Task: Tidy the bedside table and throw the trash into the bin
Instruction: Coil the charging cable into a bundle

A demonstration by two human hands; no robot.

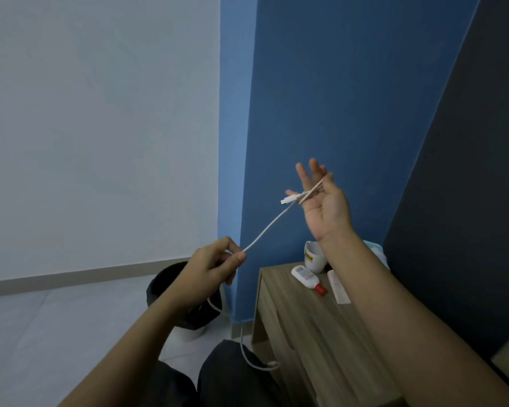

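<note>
- A bedroom in a home is indicated.
- A low wooden bedside table (306, 333) is set against a blue painted wall (335, 98), beside a dark panel (467, 201).
- A white mug (315, 258) and a red-capped white bottle (306, 277) are kept on it.
- A black-lined bin (159, 284) is stood on the pale floor (41, 333).

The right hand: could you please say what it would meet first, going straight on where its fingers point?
Probably the blue wall: the right hand points up and away, with nothing else in that line, though depth is unclear.

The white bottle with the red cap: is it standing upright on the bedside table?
No, the bottle lies on its side on the bedside table.
</note>
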